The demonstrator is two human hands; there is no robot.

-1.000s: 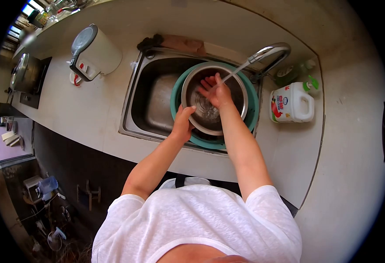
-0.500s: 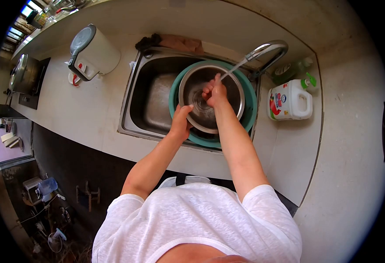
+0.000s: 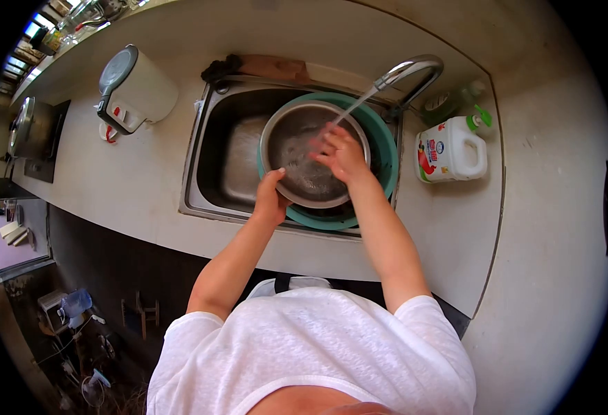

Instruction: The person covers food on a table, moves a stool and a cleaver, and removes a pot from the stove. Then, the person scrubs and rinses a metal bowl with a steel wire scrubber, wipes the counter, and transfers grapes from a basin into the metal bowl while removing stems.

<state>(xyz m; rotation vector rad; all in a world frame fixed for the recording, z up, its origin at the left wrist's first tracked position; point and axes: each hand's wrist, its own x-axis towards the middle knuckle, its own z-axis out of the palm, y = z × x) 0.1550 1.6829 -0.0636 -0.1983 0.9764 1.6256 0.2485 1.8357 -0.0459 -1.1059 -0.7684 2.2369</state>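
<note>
A round stainless steel bowl [image 3: 297,149] with some water in it is held over a green plastic basin [image 3: 385,155] in the sink [image 3: 238,155]. My left hand [image 3: 270,199] grips the bowl's near left rim, thumb on the inside. Over the bowl's right side is my right hand [image 3: 342,153], its fingers spread and slightly blurred, holding nothing. Water runs from the curved faucet [image 3: 409,68] onto or just beside those fingers and into the bowl.
Right of the sink stands a white detergent jug [image 3: 449,152] with a green pump, a green bottle [image 3: 449,102] behind it. A brown cloth [image 3: 273,67] lies at the sink's back edge. To the left are a white pitcher [image 3: 141,86] and a pot [image 3: 30,128].
My right hand has opened from a curled shape and spread its fingers under the stream. The bowl has shifted slightly left in my left hand, and more water shows in it.
</note>
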